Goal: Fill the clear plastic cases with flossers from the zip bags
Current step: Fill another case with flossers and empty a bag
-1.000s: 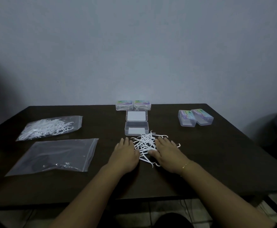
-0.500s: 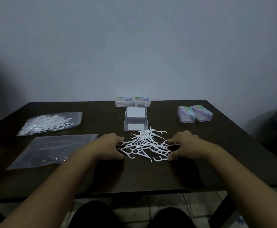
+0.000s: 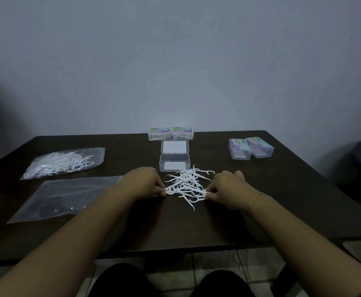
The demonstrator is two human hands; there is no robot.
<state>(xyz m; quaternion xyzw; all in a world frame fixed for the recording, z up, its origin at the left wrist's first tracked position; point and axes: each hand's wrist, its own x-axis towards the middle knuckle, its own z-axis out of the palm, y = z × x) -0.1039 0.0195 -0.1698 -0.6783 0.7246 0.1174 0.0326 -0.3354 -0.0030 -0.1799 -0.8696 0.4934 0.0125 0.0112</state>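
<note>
Both hands, left (image 3: pixel 146 182) and right (image 3: pixel 228 189), pinch the edges of the flossers (image 3: pixel 187 183). These look light, stiff and prone to tangling; best gathered by the handles in small bunches.

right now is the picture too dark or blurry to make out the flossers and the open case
Head view: dim, bluish light, yet the white flossers stand out sharply against the dark table; the open case reads clearly with slight glare on its rim; the flattened zip bag nearly melts into the tabletop; wide-angle bending at the edges.
</note>
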